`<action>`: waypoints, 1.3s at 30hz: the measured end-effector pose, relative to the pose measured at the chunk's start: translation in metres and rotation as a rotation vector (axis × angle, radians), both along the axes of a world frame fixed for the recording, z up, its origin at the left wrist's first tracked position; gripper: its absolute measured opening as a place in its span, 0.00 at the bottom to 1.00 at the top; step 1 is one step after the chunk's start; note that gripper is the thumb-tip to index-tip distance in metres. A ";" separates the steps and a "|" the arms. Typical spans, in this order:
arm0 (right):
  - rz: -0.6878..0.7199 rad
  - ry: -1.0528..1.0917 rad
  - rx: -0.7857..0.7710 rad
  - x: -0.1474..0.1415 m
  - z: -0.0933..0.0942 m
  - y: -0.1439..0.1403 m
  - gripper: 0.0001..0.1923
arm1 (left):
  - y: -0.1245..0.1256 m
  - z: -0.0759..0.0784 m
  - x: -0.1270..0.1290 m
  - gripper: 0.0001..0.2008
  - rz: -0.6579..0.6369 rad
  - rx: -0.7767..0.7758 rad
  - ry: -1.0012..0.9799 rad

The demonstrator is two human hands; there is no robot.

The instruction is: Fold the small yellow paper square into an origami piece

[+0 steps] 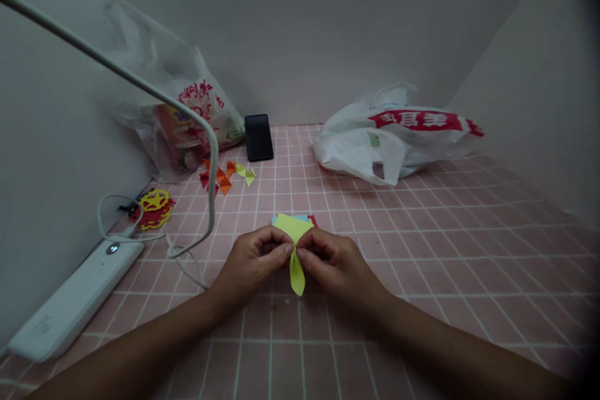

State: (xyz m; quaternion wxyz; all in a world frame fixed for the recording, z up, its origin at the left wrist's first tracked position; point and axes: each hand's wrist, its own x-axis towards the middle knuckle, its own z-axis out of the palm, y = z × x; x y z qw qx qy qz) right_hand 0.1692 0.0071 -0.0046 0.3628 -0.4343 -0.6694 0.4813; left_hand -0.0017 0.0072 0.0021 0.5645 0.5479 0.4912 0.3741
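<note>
Yellow paper pinched, phone, bags behind

Both forearms are extended forward from the lower corners, from about 7 o'clock and 5 o'clock, and are brought together near the centre. The left hand and the right hand are held side by side, knuckles up, fingers curled inward. The thumbs and forefingers of both hands are pinched together where the hands meet. The wrists are kept low and nearly straight.
</note>
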 end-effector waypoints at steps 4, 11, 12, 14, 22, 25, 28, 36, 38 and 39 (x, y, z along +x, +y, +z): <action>-0.001 -0.019 0.020 0.000 -0.002 0.000 0.07 | -0.001 -0.001 0.000 0.07 0.000 -0.005 -0.004; -0.039 -0.094 0.046 -0.003 0.000 -0.002 0.08 | -0.001 -0.003 0.000 0.07 -0.010 -0.002 -0.011; -0.044 -0.098 0.054 -0.003 -0.001 -0.003 0.08 | -0.001 -0.003 0.000 0.07 -0.011 -0.002 -0.010; -0.049 -0.102 0.070 -0.004 -0.002 -0.003 0.08 | -0.001 -0.003 0.000 0.07 -0.010 0.003 0.003; -0.035 -0.050 0.064 -0.004 -0.007 -0.003 0.08 | -0.001 -0.003 0.000 0.06 0.004 0.083 0.080; -0.021 -0.020 0.020 -0.004 -0.004 -0.002 0.08 | -0.001 -0.003 0.000 0.07 0.002 0.045 0.035; -0.031 -0.010 -0.014 -0.003 -0.003 -0.001 0.08 | 0.001 -0.003 -0.001 0.08 0.003 -0.002 -0.016; -0.054 -0.041 -0.009 -0.003 -0.003 -0.002 0.08 | 0.001 -0.003 0.000 0.07 0.004 -0.087 -0.090; -0.052 -0.040 0.003 -0.003 -0.004 -0.002 0.08 | 0.002 -0.004 0.000 0.07 -0.001 -0.077 -0.087; -0.050 -0.039 0.013 -0.003 -0.004 -0.002 0.08 | 0.002 -0.005 0.000 0.07 -0.002 -0.068 -0.084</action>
